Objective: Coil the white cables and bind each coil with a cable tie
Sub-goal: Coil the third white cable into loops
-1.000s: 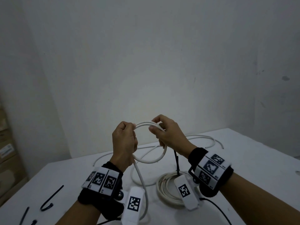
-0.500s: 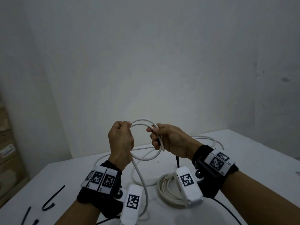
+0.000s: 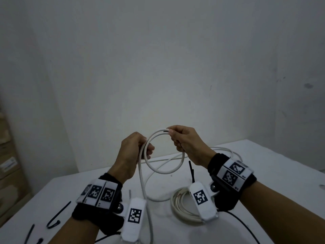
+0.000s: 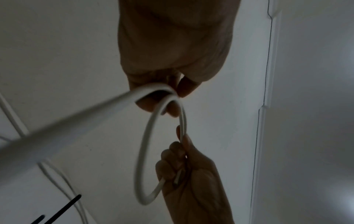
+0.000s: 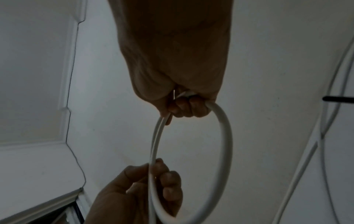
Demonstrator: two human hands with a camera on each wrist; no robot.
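Head view: the left hand (image 3: 133, 150) and right hand (image 3: 186, 145) hold one loop (image 3: 165, 152) of white cable above the tabletop (image 3: 263, 173), each grip curled round it, left on the loop's left side, right on its upper right, where the cable end shows at the fingertips. From the left grip the slack (image 3: 143, 187) drops to the tabletop below the loop. A finished coil (image 3: 181, 206) lies below and right of the loop, with a black tie (image 3: 191, 170) beside it; spare ties (image 3: 58, 215) lie far left of the loop, near the tabletop's edge. Judged step: coiling, first turn formed; next, the slack should be drawn up and laid on as another turn, the loop kept from springing open. Left wrist view: the left grip crosses two strands at the loop (image 4: 145, 151); the right hand (image 4: 184, 166) clasps its far side. Right wrist view: the right grip closes on the loop (image 5: 226, 136), the left hand (image 5: 149, 181) opposite; open air surrounds the loop, giving free room.
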